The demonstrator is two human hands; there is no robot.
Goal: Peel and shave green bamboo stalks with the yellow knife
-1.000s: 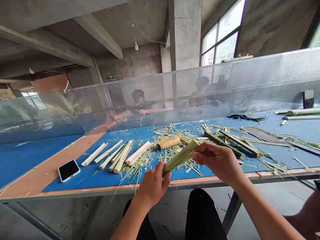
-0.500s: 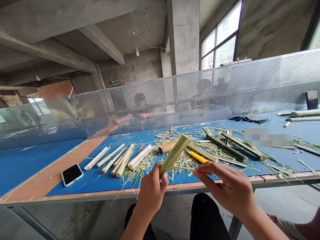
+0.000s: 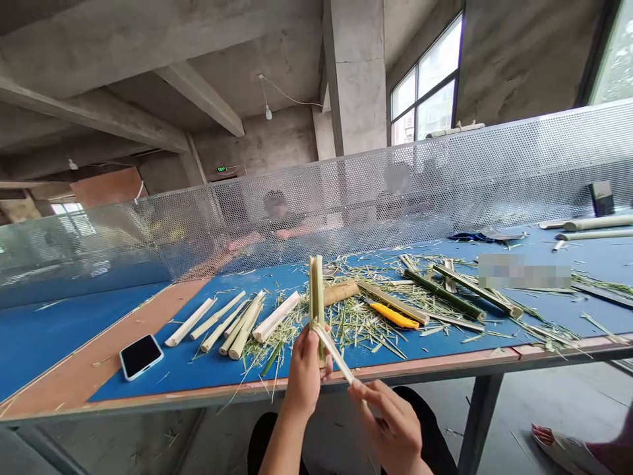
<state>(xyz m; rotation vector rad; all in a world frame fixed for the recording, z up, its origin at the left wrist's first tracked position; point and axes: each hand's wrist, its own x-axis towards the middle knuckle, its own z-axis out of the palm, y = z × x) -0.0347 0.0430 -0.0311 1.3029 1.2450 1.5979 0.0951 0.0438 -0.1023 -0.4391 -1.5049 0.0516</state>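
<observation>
My left hand (image 3: pixel 302 379) is closed around a split bamboo piece (image 3: pixel 316 287), held nearly upright above the table's front edge with its hollow side partly showing. Between the fingers of my right hand (image 3: pixel 388 417) is a pale bamboo strip (image 3: pixel 337 355). That strip slants up to the bamboo piece by my left thumb; whether it is still joined there I cannot tell. Behind the hands a yellow utility knife (image 3: pixel 394 315) lies on the shavings, blade pointing left. Close to it are a short bamboo tube (image 3: pixel 341 291) and a split bamboo length (image 3: pixel 390 300).
Several pale bamboo pieces (image 3: pixel 242 326) and a phone (image 3: pixel 141 357) lie to the left on the blue table (image 3: pixel 188 369). Green bamboo lengths (image 3: pixel 448 295) lie right. A perforated metal screen (image 3: pixel 297 211) crosses behind, with people beyond it. Another person's foot (image 3: pixel 544 432) shows lower right.
The bamboo piece has turned from leaning right to nearly upright. My right hand has moved down and left, with the strip now slanting downward. The view has shifted slightly.
</observation>
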